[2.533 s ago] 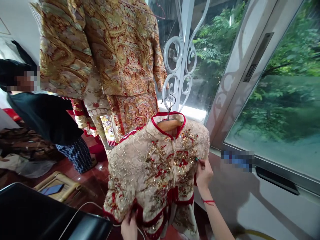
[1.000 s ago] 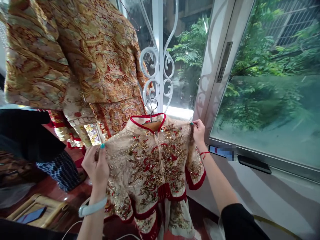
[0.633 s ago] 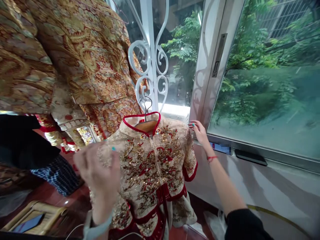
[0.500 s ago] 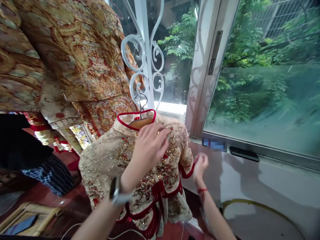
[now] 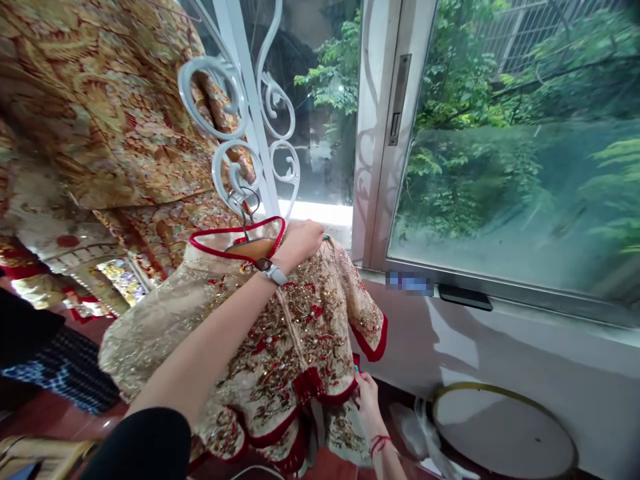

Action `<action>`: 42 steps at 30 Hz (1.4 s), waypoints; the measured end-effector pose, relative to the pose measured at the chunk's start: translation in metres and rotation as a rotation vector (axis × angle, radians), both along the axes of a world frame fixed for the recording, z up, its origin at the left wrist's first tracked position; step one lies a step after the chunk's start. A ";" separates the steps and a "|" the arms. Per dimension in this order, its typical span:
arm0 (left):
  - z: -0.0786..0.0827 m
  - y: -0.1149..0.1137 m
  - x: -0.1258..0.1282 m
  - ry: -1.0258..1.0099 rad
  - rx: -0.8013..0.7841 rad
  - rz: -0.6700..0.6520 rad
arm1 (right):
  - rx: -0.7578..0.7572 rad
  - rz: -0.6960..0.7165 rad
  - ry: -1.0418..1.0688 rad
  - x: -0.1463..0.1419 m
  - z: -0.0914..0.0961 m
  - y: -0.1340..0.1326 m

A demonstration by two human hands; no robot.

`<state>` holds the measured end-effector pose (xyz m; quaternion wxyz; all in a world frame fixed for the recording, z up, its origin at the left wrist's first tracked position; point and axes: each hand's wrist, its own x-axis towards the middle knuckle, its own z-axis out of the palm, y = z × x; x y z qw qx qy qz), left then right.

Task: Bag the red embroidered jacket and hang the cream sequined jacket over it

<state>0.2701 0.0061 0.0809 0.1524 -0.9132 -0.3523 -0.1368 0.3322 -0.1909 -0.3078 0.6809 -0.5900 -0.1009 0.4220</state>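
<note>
While the jacket hangs, two hands hold it top and bottom

Head view: the beaded jacket (image 5: 280, 340) hangs on a wooden hanger (image 5: 250, 248) from the white window grille (image 5: 235, 153), its long axis vertical. The left hand (image 5: 299, 241) closes on the shoulder just right of the hanger. The right hand (image 5: 367, 393) pinches the hem, well below the hanger.

Cream jacket (image 5: 280, 333), red-gold embroidery

Stood beside a sliding window (image 5: 500, 153) with green trees outside, white scrolled ironwork (image 5: 235, 133), a pale wall (image 5: 500, 360) below, reddish floor (image 5: 45, 417).
</note>
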 end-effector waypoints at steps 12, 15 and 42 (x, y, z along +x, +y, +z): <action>-0.010 -0.021 0.033 0.112 -0.040 -0.084 | 0.418 -0.036 -0.500 0.089 0.141 0.097; -0.012 -0.018 0.039 0.078 -0.055 -0.080 | 0.597 0.075 -0.567 0.084 0.200 0.145; -0.087 -0.063 -0.322 -1.504 -0.572 0.461 | 0.613 0.242 -1.037 0.056 0.315 0.190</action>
